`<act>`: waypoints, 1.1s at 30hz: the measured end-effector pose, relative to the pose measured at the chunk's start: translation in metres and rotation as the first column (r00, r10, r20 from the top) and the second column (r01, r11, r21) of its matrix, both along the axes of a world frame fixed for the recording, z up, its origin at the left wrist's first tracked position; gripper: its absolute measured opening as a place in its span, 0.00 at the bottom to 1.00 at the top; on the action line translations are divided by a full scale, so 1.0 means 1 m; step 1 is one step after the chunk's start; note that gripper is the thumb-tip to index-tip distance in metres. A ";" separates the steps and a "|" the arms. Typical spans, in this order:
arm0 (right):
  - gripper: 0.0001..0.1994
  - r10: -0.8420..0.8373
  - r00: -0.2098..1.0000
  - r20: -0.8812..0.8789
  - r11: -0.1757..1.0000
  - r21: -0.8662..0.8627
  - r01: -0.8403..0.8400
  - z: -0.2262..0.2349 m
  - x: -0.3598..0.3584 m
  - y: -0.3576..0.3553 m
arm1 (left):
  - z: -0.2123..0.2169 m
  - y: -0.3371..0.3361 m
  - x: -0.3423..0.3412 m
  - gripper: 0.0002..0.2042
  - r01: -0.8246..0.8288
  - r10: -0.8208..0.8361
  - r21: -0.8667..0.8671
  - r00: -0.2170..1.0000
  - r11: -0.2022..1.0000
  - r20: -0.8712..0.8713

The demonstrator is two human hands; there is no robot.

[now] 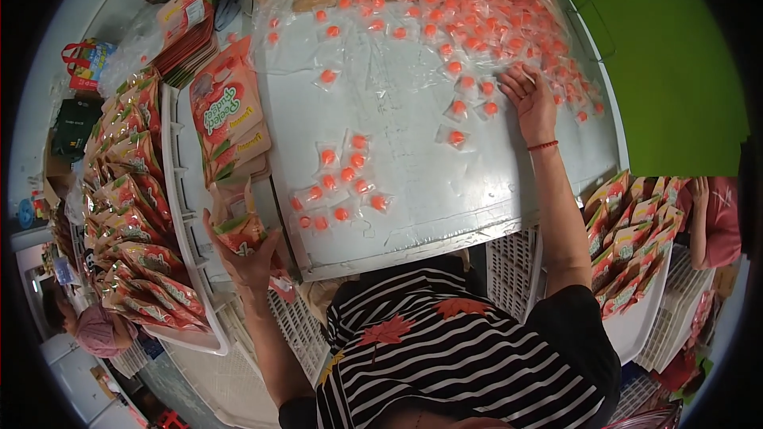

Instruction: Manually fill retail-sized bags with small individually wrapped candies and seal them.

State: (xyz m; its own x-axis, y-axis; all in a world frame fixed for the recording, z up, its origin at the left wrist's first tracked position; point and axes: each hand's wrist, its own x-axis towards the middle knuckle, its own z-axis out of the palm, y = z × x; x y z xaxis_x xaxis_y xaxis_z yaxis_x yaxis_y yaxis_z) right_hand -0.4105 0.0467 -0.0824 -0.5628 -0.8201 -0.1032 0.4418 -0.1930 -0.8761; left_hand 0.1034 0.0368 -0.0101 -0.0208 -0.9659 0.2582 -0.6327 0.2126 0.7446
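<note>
At the table's left edge, my left hand [249, 258] grips a red and tan printed candy pouch [241, 226], whose top gapes toward the far side. My right hand [528, 103] reaches over the table with fingers stretched out, beside the near edge of a big pile of orange candies in clear wrappers [509, 28]. Nothing shows in that hand. Several wrapped candies [347, 174] form a loose group between my hands, and a few more [457, 137] lie just left of the right hand. Flat pouches [230, 111] are stacked beyond my left hand.
Filled pouches stand in a white crate [218, 342] at left and another crate [648, 326] at right. Clear plastic sheeting [294, 8] surrounds the pile's far side. More flat pouches [191, 40] lie far left. Other people [719, 218] are at both sides.
</note>
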 end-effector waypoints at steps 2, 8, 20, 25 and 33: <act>0.22 0.016 0.995 -0.103 1.000 -0.006 -0.016 0.001 0.005 -0.008 | 0.002 0.001 -0.003 0.53 0.001 -0.001 0.001 1.000 1.000 0.031; 0.24 0.222 0.620 -0.752 0.974 0.150 -0.167 0.016 0.020 -0.038 | 0.013 -0.001 -0.005 0.52 -0.023 0.050 0.154 0.984 0.988 -0.171; 0.17 0.155 0.301 -0.941 0.988 0.143 -0.061 0.021 0.129 0.004 | 0.005 0.008 -0.009 0.55 -0.022 0.023 0.043 1.000 0.999 -0.018; 0.20 0.176 0.073 -0.982 0.979 0.167 -0.119 0.023 0.179 0.000 | 0.020 0.000 -0.027 0.54 0.091 -0.050 -0.171 0.972 0.981 0.228; 0.17 0.357 0.105 -0.928 0.812 0.253 -0.526 0.042 0.195 -0.113 | 0.016 0.014 -0.011 0.55 -0.077 0.074 0.054 0.996 0.996 0.055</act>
